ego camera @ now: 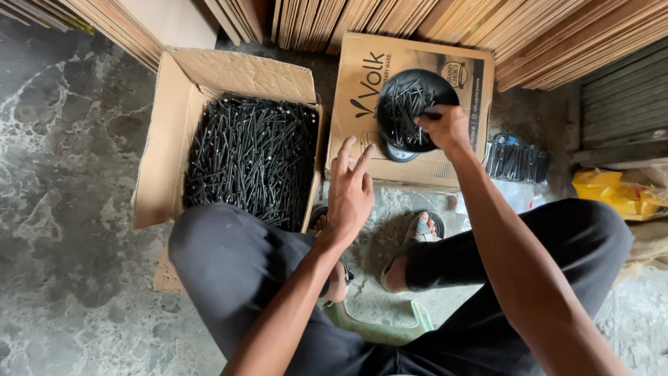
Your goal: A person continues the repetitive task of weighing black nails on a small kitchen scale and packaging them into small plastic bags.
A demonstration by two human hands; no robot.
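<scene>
I see a marbled floor (62, 209) carrying an open cardboard box (174, 139) filled with long black nails (254, 157). Just beside it lies a closed flat carton (362, 111), and a round black bowl (410, 87) holding more nails rests on top. The right hand (445, 127) reaches into the bowl, its grip pinched together on nails there. The left hand (350, 195) hovers between box and carton, fingers spread apart, holding nothing.
</scene>
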